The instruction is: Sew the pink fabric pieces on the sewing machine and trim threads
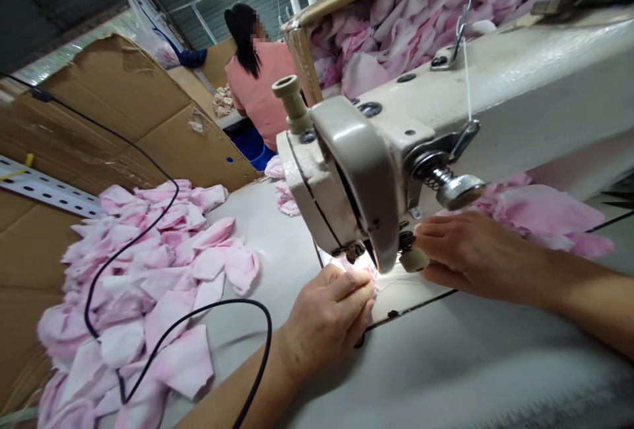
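Observation:
A white sewing machine (356, 171) stands over the table, its lamp lighting the needle area. Just in front of the needle area, my left hand (334, 313) is closed, with its fingertips pinching a small pink fabric piece (371, 274). To the right of the machine's head, my right hand (458, 254) reaches behind the presser area; its fingers are close together and the tips are partly hidden by the machine, so what they hold cannot be seen. Pink and white fabric (545, 214) lies beyond my right wrist, under the machine arm.
Many pink and white fabric pieces (168, 284) are heaped at the left, crossed by a black cable (198, 313). Cardboard (113, 105) walls the left side. A box (302, 53) of pink fabric stands behind the machine. A person (265, 86) sits farther back.

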`<action>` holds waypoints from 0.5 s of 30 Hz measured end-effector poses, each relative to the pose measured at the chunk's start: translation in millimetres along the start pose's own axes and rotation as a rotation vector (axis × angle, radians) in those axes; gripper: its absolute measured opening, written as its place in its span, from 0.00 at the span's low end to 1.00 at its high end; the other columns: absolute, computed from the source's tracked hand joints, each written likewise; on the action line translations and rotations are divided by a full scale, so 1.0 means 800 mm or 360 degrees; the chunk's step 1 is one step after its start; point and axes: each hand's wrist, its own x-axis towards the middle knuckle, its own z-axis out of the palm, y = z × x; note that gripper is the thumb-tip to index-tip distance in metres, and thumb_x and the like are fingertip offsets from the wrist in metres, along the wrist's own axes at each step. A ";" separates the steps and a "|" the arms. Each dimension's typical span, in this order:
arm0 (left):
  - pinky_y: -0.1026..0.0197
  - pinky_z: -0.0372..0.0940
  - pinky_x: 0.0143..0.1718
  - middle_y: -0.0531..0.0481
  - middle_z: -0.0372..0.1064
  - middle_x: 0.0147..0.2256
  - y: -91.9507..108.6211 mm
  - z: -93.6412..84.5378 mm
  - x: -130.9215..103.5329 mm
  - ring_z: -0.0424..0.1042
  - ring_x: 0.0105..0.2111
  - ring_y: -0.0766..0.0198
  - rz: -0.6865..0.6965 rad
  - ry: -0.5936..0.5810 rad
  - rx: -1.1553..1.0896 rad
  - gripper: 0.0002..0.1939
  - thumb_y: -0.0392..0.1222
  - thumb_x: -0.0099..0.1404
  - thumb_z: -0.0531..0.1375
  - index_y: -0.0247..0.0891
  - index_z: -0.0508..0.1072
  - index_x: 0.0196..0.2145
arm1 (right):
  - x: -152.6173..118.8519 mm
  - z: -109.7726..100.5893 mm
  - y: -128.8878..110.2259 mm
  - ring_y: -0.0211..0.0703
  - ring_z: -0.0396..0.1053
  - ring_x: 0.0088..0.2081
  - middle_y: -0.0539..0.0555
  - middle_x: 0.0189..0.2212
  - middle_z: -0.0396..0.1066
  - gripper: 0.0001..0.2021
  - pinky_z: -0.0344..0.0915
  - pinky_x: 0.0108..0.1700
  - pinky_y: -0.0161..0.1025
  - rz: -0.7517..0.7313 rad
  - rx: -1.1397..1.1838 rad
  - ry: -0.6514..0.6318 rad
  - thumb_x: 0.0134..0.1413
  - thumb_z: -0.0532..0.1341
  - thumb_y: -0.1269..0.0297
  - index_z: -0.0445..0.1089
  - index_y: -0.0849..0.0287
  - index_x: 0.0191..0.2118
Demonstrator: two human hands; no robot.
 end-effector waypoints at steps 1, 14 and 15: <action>0.59 0.70 0.43 0.45 0.73 0.47 0.000 0.000 0.000 0.73 0.41 0.63 0.0002 0.0000 -0.0003 0.13 0.31 0.68 0.54 0.37 0.69 0.50 | 0.000 0.000 0.000 0.40 0.63 0.27 0.50 0.23 0.65 0.11 0.50 0.31 0.39 -0.0001 -0.0008 -0.0001 0.57 0.57 0.73 0.62 0.57 0.24; 0.59 0.71 0.44 0.44 0.72 0.47 0.000 -0.001 0.001 0.73 0.42 0.62 -0.0029 0.0003 -0.0051 0.13 0.30 0.68 0.55 0.36 0.69 0.50 | 0.005 0.008 0.002 0.40 0.65 0.28 0.51 0.25 0.68 0.10 0.53 0.32 0.39 0.0028 0.0051 -0.0089 0.59 0.56 0.72 0.63 0.58 0.25; 0.58 0.71 0.44 0.44 0.72 0.46 -0.001 -0.002 0.001 0.73 0.42 0.62 -0.0031 0.0003 -0.0056 0.13 0.30 0.68 0.55 0.36 0.69 0.50 | 0.006 0.009 0.002 0.40 0.65 0.29 0.51 0.25 0.68 0.10 0.53 0.32 0.39 0.0029 0.0059 -0.0082 0.59 0.56 0.72 0.63 0.59 0.26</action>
